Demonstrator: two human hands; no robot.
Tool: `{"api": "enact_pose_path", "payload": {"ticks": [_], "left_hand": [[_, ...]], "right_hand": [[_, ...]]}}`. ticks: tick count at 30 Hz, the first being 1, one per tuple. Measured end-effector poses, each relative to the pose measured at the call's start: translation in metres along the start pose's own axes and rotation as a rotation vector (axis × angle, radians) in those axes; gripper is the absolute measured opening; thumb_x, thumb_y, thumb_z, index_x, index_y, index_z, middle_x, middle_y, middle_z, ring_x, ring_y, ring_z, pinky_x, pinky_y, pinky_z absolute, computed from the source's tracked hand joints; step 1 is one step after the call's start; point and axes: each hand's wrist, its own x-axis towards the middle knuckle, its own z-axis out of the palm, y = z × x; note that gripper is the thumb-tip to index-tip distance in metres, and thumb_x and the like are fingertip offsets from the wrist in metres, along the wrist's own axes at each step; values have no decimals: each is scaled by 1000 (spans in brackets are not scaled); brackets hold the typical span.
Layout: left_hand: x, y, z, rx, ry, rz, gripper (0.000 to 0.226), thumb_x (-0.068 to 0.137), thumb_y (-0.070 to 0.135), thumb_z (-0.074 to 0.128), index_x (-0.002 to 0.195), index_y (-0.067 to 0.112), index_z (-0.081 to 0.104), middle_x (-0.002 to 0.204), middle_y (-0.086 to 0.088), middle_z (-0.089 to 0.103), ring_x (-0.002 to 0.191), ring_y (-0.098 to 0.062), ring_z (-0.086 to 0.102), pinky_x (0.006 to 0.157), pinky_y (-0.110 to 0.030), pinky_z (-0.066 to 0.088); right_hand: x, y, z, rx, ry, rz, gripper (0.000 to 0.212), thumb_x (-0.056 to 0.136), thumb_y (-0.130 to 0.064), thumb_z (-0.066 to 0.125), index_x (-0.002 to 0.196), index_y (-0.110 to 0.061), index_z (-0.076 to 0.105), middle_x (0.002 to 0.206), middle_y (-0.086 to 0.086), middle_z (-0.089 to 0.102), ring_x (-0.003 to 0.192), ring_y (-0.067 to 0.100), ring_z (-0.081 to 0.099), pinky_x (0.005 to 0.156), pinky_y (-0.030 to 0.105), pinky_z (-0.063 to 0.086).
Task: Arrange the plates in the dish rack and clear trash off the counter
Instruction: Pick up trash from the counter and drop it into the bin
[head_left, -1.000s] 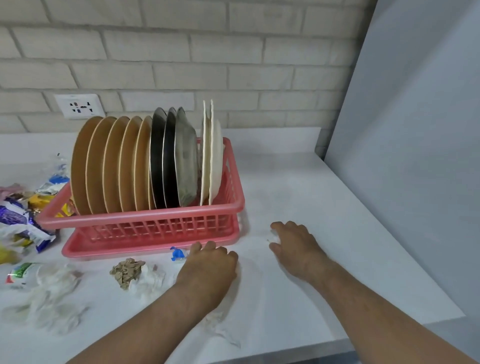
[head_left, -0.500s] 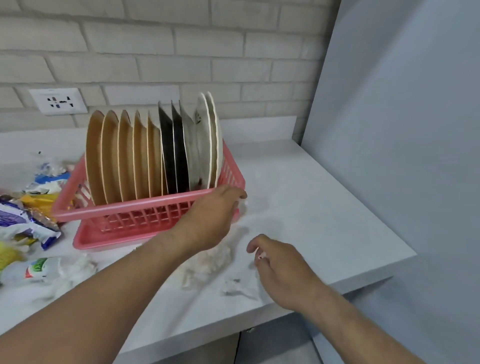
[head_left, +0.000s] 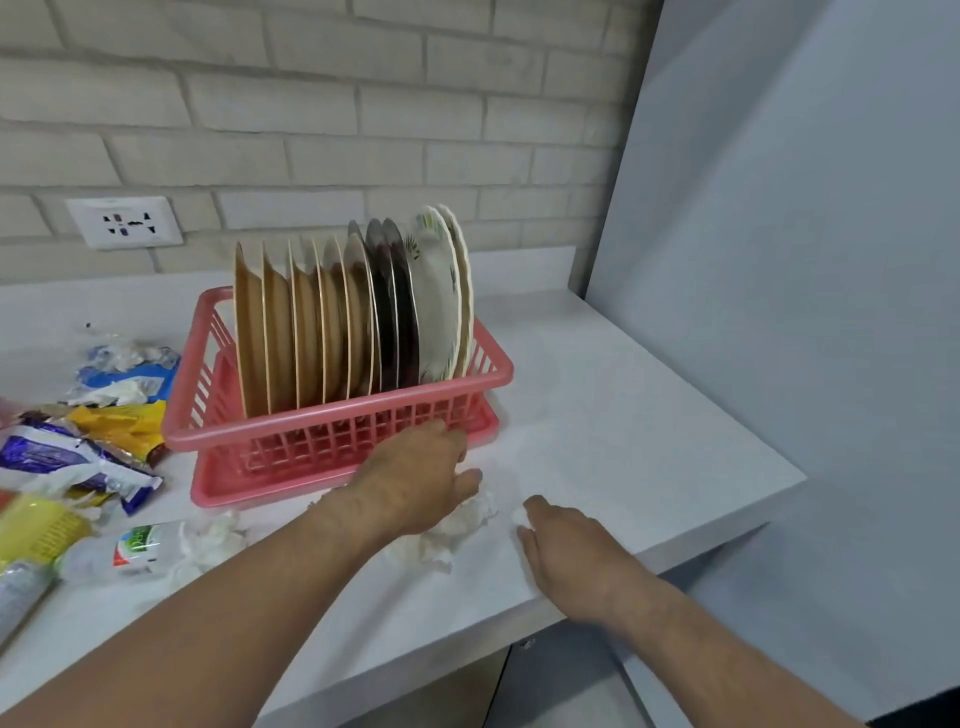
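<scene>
Counter (head_left: 623, 415) open on the right out to its front and side edges, rack (head_left: 337, 431) mid-counter, plates (head_left: 332, 322) upright in it, wrappers (head_left: 78, 457) heaped left of rack, left hand (head_left: 415, 483) loose-fingered on tissue (head_left: 462, 525) just before rack, right hand (head_left: 566, 551) curled near front edge, seemingly pinching scrap (head_left: 519, 517)

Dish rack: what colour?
Pink, both the dish rack and the tray under it. Head view, the only one, shows it clearly.
</scene>
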Motion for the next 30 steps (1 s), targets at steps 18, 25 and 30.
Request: {"api": "enact_pose_path", "payload": {"ticks": [18, 25, 30], "left_hand": [[-13, -12, -14, -244, 244, 144, 25, 98, 27, 46, 101, 11, 64, 108, -3, 57, 99, -18, 53, 85, -30, 43], [-33, -1, -23, -346, 261, 96, 9, 100, 21, 43, 102, 16, 51, 88, -1, 61, 75, -15, 60, 68, -34, 53], [-46, 11, -5, -429, 194, 86, 18, 102, 23, 37, 104, 18, 54, 94, 4, 58, 83, -15, 56, 66, -26, 42]], "right_hand": [[-28, -15, -19, 197, 207, 81, 19, 100, -44, 39, 107, -26, 38, 82, -4, 57, 74, 15, 57, 61, 30, 46], [-41, -21, -8, 354, 230, 89, 10, 98, -22, 39, 98, -22, 49, 81, -1, 58, 62, 14, 51, 54, 27, 44], [-58, -18, 1, 415, 209, 73, 27, 100, -13, 37, 110, -26, 58, 78, -15, 52, 51, 5, 52, 46, 12, 41]]}}
